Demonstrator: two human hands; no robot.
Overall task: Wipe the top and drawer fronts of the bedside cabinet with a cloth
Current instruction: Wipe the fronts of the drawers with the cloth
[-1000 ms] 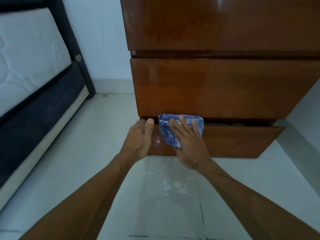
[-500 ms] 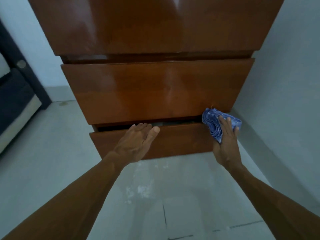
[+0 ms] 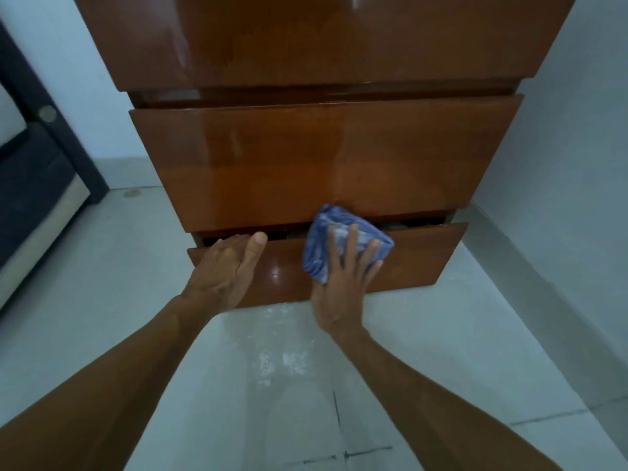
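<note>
A glossy brown wooden bedside cabinet [image 3: 323, 164] fills the upper middle of the head view, with three drawer fronts. The bottom drawer [image 3: 421, 260] stands slightly out, a dark gap above it. A folded blue and white cloth [image 3: 339, 232] lies against the middle of that drawer's front near its top edge. My right hand [image 3: 343, 283] presses flat on the cloth with fingers spread. My left hand [image 3: 227, 270] rests flat on the left part of the same drawer front, fingers together, holding nothing.
A dark bed frame [image 3: 37, 171] with a pale mattress stands at the left edge. White walls close in behind and to the right of the cabinet. The pale tiled floor [image 3: 272, 385] in front shows white smears and dark grout lines.
My right hand has slid the cloth left, from the drawer's right end back to its middle. My left hand stays on the left part of the drawer front.
</note>
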